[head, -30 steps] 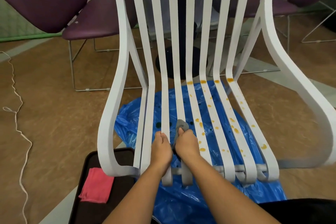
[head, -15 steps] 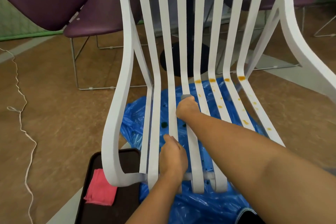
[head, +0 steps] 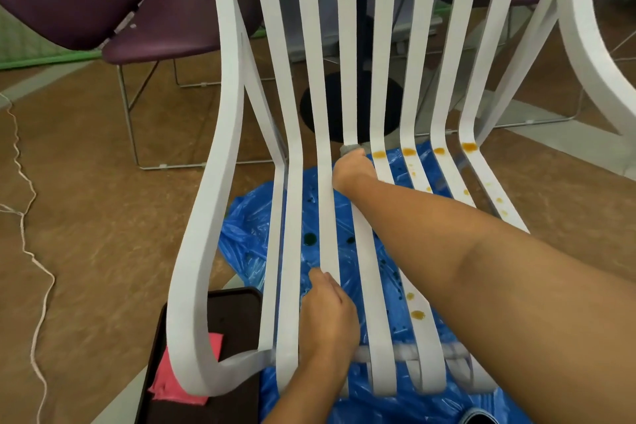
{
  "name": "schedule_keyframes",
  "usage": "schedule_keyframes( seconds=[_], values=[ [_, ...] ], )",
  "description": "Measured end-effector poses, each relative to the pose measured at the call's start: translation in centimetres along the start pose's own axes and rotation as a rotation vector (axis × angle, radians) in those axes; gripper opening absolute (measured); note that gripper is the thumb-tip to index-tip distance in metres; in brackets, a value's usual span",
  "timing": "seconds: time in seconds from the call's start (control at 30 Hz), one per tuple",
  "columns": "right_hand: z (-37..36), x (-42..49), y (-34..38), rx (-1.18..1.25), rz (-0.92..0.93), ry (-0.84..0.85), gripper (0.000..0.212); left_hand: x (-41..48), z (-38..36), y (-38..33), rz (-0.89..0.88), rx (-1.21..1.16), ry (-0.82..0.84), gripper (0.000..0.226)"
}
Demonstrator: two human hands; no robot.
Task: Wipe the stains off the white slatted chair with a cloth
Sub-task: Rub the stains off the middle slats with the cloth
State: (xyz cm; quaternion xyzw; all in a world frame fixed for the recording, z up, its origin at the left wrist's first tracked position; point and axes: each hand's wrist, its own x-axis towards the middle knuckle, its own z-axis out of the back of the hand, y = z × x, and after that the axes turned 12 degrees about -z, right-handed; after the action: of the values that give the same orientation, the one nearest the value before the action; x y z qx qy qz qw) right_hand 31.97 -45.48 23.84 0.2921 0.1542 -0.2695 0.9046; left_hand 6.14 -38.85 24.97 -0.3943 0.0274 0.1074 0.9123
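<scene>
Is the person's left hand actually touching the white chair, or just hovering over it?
Touching. The head view shows the left hand lying on a seat slat of the white chair, fingers curled over its edge with no gap.

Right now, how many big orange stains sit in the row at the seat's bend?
4 stains, side by side, right of the right hand: first stain, second stain, third stain, fourth stain. The hand may hide another.
</scene>
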Motion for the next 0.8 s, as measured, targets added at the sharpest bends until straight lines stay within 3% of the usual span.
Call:
schedule_keyframes(
  seconds=[0.1,0.17,0.37,0.57,0.7,0.8],
  values=[
    [0.4,-0.6,-0.2,-0.062,-0.003,-0.002,0.054,0.0,-0.2,-0.1,-0.011,-0.012,-0.021,0.026],
    [0.6,-1.2,-0.5,0.035,-0.025,0.015,0.056,-0.1,-0.1,-0.3,-0.01,-0.001,-0.026,0.027],
    [-0.4,-4.1,-3.1,-0.015,-0.04,-0.017,0.086,-0.3,-0.3,-0.4,-0.013,-0.009,-0.071,0.033],
    [-1.0,-10.5,-7.0,-0.062,0.071,-0.089,0.051,-0.4,0.0,-0.6,0.025,0.027,-0.054,0.034],
    [-1.4,-14.9,-9.6,-0.247,0.081,-0.107,0.082,-0.9,0.7,-1.2,0.029,-0.034,-0.032,0.029],
    [-1.2,-17.8,-11.7,-0.289,0.102,-0.112,0.08,-0.9,1.0,-1.3,0.07,-0.134,-0.064,0.036]
  ],
)
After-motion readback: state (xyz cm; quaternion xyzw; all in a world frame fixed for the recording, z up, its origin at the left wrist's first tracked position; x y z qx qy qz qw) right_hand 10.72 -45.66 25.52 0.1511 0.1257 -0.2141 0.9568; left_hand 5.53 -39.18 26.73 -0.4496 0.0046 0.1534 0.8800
